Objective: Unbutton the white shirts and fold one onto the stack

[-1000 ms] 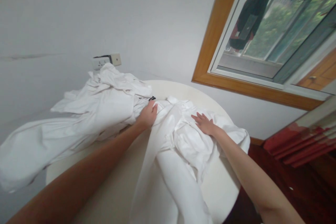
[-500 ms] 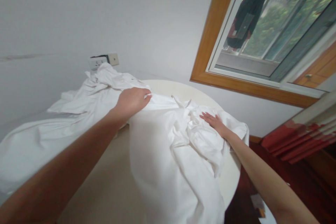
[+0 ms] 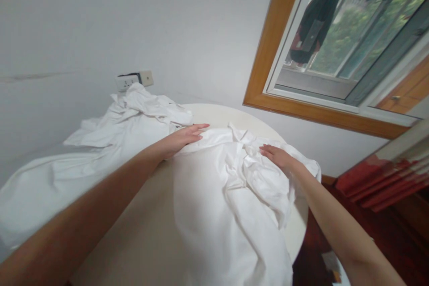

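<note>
A white cloth garment [image 3: 204, 196] lies spread over a round cream table [image 3: 144, 232], its right side bunched into folds and its near end running out of view at the bottom. My left hand [image 3: 184, 137] rests on the upper left edge of this garment, fingers stretched out and pointing right. On the crumpled part at the right lies my right hand [image 3: 276, 155], its fingers extended and touching the fabric. A second heap of white cloth [image 3: 124, 125] sits left of my left hand, creased and piled towards the wall. The exact kind of garment cannot be made out.
Behind the table rises a white wall [image 3: 201, 31] with a socket [image 3: 127, 82] low on it. A wood-framed window [image 3: 261, 62] is at the upper right. A red and cream curtain [image 3: 378, 174] hangs at the right above a dark red floor [image 3: 378, 228].
My left hand has let go of the garment's edge and opened, its fingers now lying flat. That edge has shifted slightly right and down. The right hand's fingers have drawn closer together.
</note>
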Demonstrator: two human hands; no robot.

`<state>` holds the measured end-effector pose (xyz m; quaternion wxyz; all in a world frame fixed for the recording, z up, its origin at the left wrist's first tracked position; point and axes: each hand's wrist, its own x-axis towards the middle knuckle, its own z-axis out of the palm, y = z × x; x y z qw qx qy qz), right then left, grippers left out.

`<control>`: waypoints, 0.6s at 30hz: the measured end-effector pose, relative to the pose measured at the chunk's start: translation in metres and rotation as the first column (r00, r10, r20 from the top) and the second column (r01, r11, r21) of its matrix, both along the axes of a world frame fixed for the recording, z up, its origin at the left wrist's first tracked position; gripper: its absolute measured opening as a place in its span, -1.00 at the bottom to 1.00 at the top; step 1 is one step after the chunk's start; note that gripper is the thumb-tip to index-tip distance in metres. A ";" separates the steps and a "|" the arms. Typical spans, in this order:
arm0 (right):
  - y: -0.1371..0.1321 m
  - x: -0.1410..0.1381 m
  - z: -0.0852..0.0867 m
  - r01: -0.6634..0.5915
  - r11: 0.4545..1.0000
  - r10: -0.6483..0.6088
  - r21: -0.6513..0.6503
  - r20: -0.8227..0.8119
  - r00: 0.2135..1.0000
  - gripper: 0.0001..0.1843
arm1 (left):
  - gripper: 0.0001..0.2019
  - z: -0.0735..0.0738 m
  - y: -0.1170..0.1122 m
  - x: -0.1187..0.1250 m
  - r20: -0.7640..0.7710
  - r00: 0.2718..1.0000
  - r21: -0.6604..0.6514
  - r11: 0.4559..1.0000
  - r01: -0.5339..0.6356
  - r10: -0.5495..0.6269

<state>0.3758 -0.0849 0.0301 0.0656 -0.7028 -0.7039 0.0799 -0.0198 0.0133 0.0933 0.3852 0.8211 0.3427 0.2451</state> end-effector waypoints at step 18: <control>0.014 -0.129 -0.003 -0.492 0.776 0.620 0.394 -0.340 0.707 -0.77 | -0.62 -0.026 0.030 0.040 -0.449 0.729 0.569 0.795 -0.213 0.516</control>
